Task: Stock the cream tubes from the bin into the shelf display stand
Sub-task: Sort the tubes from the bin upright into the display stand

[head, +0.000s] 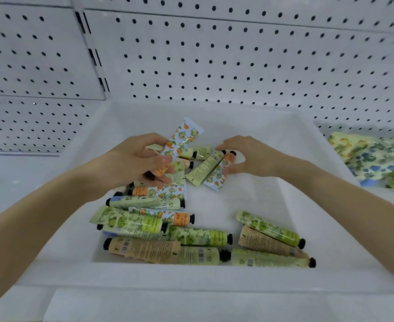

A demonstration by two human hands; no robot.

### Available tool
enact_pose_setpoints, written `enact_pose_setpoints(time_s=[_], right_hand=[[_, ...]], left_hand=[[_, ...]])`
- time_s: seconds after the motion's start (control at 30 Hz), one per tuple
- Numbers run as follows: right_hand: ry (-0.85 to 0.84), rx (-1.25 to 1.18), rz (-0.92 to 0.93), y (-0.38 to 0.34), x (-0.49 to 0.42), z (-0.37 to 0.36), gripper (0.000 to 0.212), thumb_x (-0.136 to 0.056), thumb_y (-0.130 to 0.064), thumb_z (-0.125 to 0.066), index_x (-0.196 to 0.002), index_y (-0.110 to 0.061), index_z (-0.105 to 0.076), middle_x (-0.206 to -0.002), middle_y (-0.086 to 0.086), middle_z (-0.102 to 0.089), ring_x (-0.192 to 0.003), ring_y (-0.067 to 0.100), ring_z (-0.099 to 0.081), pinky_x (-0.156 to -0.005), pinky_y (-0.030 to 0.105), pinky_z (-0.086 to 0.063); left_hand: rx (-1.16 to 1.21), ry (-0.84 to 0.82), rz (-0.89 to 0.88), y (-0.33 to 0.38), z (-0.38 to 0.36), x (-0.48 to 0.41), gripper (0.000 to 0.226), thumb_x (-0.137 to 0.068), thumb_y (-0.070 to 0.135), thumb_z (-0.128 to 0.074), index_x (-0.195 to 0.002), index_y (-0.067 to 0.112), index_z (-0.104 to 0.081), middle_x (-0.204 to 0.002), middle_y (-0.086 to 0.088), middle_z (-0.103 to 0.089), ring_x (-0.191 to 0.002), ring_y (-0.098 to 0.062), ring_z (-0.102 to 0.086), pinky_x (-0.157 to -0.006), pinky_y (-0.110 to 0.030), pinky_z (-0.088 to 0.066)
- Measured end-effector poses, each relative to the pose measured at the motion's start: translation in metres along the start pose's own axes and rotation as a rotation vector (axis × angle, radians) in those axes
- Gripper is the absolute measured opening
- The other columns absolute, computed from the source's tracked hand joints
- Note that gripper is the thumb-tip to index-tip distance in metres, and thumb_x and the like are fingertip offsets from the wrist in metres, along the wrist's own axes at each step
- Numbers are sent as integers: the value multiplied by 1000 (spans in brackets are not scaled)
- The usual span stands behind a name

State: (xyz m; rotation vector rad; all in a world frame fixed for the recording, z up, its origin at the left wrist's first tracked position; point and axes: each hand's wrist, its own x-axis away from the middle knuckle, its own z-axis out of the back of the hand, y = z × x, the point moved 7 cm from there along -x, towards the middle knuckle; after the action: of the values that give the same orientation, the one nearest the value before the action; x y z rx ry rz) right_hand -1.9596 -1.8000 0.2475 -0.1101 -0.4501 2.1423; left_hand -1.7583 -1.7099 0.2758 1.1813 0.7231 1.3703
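A white bin [214, 275] holds several cream tubes [168, 238] with green, orange and peach floral prints and black caps, lying in a loose pile. My left hand [135, 159] is inside the bin and grips an orange-flowered tube [184, 135] that sticks up and away from its fingers. My right hand [249, 159] reaches into the far part of the bin. Its thumb and fingers pinch another orange-flowered tube [219, 175] that lies beside a green tube [205, 168].
A white pegboard wall [237, 61] rises behind the bin, with a slotted upright [93, 52] at the left. On the shelf to the right lies a heap of floral tubes [375, 159]. A white shelf surface [17, 182] runs along the left.
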Motion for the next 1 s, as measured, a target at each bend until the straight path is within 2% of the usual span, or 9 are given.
enact_pose_setpoints(time_s=[0.13, 0.23, 0.3, 0.37, 0.57, 0.73, 0.83, 0.9, 1.0], right_hand=[[-114, 107, 37, -3, 1, -19, 71, -84, -41, -67, -145, -19, -37, -144, 9, -37, -128, 25, -34, -99, 22, -22], [-99, 139, -44, 6, 2, -23, 71, -83, -49, -64, -145, -29, -35, -132, 5, -39, -118, 27, -35, -100, 34, -31], [-94, 110, -81, 10, 4, -24, 70, -83, -51, -63, -144, -30, -34, -118, 5, -40, -115, 29, -37, -99, 38, -35], [-115, 86, -100, 10, 3, -30, 72, -82, -50, -65, -143, -27, -33, -117, 9, -41, -111, 31, -41, -99, 40, -38], [-39, -16, -79, 5, 2, -23, 51, -78, -40, -73, -118, -20, -48, -113, 5, -41, -94, 22, -46, -89, 40, -45], [-3, 132, -26, 0, 1, -20, 53, -78, -50, -69, -116, -19, -48, -109, 1, -54, -95, 18, -35, -78, 31, -29], [-92, 159, -24, 1, 1, -28, 63, -76, -56, -68, -125, -23, -48, -107, -1, -47, -97, 16, -32, -81, 30, -29], [-164, 149, -26, -1, 2, -35, 63, -75, -56, -69, -121, -19, -49, -104, -1, -41, -95, 16, -33, -79, 29, -31], [-252, 26, -51, -7, 5, -43, 57, -75, -50, -72, -108, -11, -45, -98, 1, -45, -81, 13, -42, -60, 16, -34]], left_hand=[[-69, 29, 18, 2, 8, 3, 10, -92, 23, -58, -101, 27, -57, -86, 5, -76, -76, -9, -69, -73, -19, -54], [-75, -10, 34, -1, 4, 5, 11, -91, 23, -58, -101, 25, -56, -87, 1, -76, -79, -16, -69, -79, -28, -56], [-8, 1, 33, -1, 3, 3, 12, -92, 19, -57, -104, 20, -56, -86, -7, -75, -81, -20, -71, -75, -31, -59], [27, 54, 51, -4, 7, 2, 13, -92, 15, -58, -105, 17, -57, -85, -11, -75, -81, -24, -72, -71, -32, -60], [43, 100, 81, -4, 11, 4, 15, -91, 12, -59, -105, 15, -56, -89, -16, -73, -79, -27, -70, -68, -32, -61], [38, 125, 89, -4, 12, 1, 23, -92, 10, -58, -114, 5, -53, -96, -23, -70, -82, -30, -68, -68, -32, -60], [31, 107, 100, -5, 10, 0, 19, -92, 11, -58, -111, 8, -54, -98, -24, -69, -84, -31, -68, -70, -33, -60], [49, 89, 109, -7, 9, -1, 16, -92, 12, -58, -107, 12, -55, -99, -21, -70, -87, -30, -70, -70, -32, -60], [82, 33, 127, -9, 5, -3, 20, -90, 14, -61, -109, 12, -55, -101, -16, -70, -89, -26, -72, -74, -35, -60]])
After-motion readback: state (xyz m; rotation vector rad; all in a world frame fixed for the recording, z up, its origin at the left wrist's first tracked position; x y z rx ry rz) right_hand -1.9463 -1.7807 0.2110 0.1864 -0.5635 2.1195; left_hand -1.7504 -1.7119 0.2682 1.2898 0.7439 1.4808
